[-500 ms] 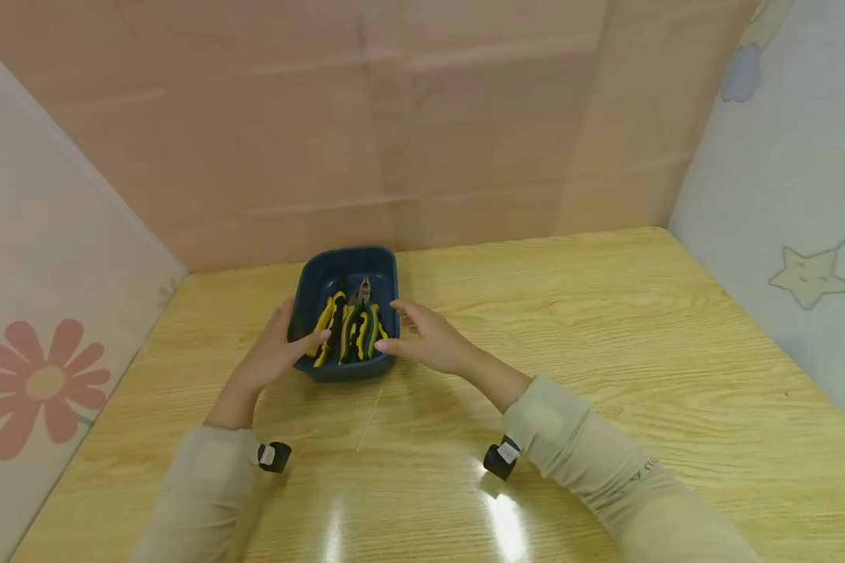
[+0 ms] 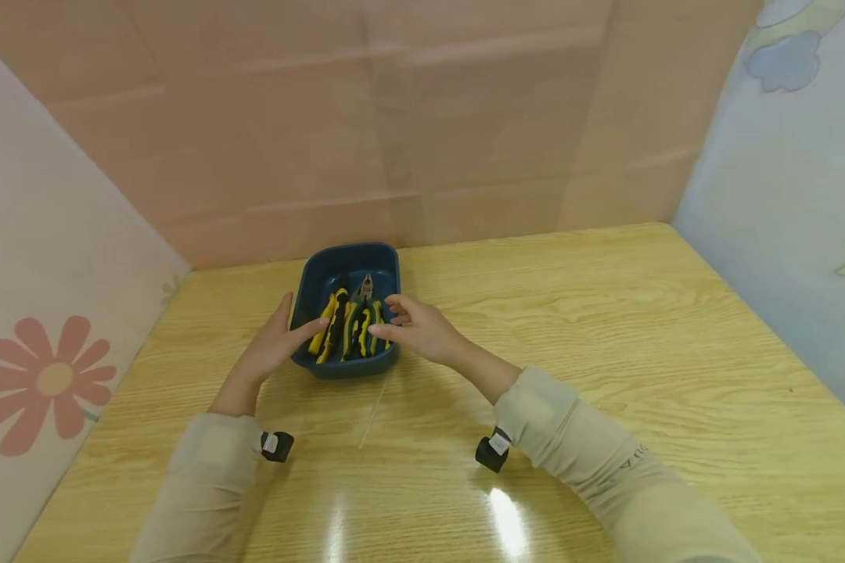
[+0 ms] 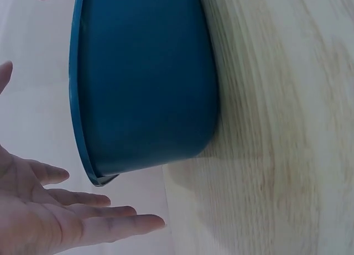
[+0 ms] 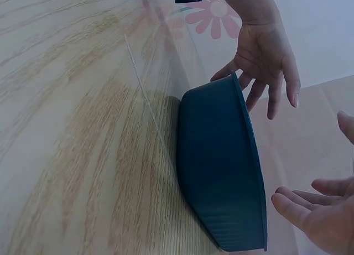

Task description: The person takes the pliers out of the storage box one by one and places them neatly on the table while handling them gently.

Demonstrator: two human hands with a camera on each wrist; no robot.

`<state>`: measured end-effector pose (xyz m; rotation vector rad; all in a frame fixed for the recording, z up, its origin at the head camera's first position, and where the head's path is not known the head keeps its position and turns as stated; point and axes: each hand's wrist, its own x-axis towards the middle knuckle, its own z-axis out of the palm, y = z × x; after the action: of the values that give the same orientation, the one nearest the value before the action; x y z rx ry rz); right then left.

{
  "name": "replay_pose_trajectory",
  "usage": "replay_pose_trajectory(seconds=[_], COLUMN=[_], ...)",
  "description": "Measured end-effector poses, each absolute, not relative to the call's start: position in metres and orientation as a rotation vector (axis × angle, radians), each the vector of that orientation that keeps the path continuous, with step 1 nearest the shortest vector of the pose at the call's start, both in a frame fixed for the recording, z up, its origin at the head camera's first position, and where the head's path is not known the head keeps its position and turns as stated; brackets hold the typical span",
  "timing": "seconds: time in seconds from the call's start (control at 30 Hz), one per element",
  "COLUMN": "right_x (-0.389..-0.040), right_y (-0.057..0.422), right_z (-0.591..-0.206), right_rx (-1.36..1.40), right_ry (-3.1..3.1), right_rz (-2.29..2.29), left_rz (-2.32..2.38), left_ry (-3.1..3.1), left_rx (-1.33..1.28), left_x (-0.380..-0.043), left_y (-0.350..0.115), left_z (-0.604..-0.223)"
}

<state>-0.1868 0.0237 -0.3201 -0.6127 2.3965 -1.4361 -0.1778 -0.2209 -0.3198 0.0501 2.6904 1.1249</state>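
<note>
A dark blue plastic bin (image 2: 348, 371) stands on the table near the back wall. Inside lie several pliers (image 2: 355, 324) with yellow, black and green handles; one metal head points toward the back. My left hand (image 2: 271, 344) is at the bin's left side, fingers extended and thumb over the rim; in the left wrist view, the left hand (image 3: 50, 216) appears apart from the bin's wall (image 3: 144, 83). My right hand (image 2: 426, 330) is at the right rim, thumb reaching above the handles, fingers loosely bent. In the right wrist view, the right hand (image 4: 326, 211) holds nothing.
A thin pale line (image 2: 372, 418) runs along the wooden table (image 2: 570, 328) in front of the bin. A pinkish-brown sheet (image 2: 493, 117) hangs behind, and printed panels flank both sides. Each forearm wears a small black camera (image 2: 278, 446).
My right hand has shifted slightly up and left, its thumb farther over the bin. The left hand is nearly still. The head view has turned a little; the pliers look unmoved.
</note>
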Motion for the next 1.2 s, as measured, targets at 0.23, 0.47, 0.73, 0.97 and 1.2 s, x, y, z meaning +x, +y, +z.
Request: replay_pose_trajectory(seconds=[0.23,0.47,0.73,0.97,1.2], right_x=[-0.188,-0.19,-0.19,-0.191,-0.199], right_y=[0.015,0.004,-0.005,-0.013,-0.021], right_z=[-0.318,-0.319,-0.322,-0.317,-0.315], right_rx=[-0.594,-0.61,-0.585,-0.539,-0.51], right_ry=[2.371,2.404,2.451,2.533,2.598], right_rz=[-1.463,-1.408,-1.328,-1.198,-1.087], left_rz=[1.186,1.296,1.373,1.412,1.418], left_ry=[2.618,2.526,2.463,2.444,2.467], left_rx=[0.002,-0.015,-0.024,-0.034,-0.076], left_x=[-0.178,-0.179,-0.18,-0.181,-0.183], left_y=[-0.228,-0.232,-0.232,-0.233,-0.234], left_z=[-0.32,-0.321,-0.322,-0.324,-0.325])
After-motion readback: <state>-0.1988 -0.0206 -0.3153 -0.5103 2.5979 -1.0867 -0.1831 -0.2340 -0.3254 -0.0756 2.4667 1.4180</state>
